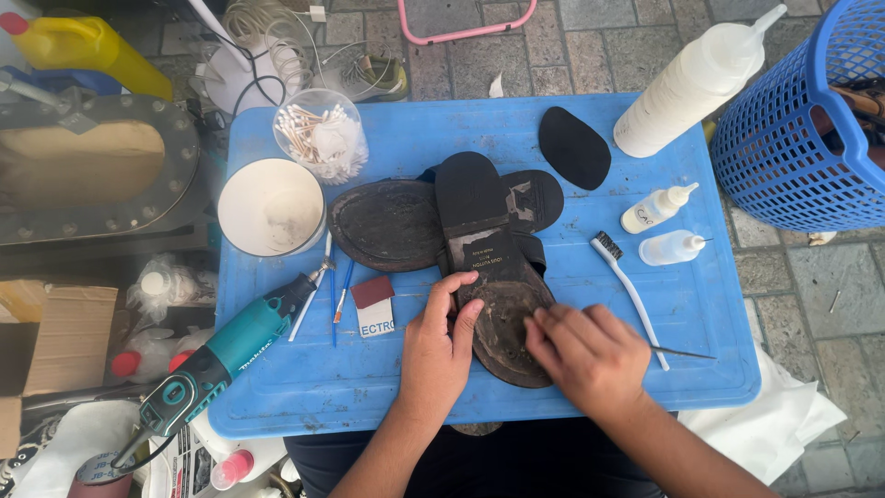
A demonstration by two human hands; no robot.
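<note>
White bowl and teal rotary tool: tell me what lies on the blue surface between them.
In the head view, the stretch of blue board between the white bowl and the teal rotary tool is bare; the thin brushes lie just to its right.

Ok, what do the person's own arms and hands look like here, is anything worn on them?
Both forearms are bare all the way to the bottom edge of the picture, with no sleeves showing. The left hand and the right hand wear no gloves, and no rings, watch or bracelets are visible. The fingernails that show look short.
</note>
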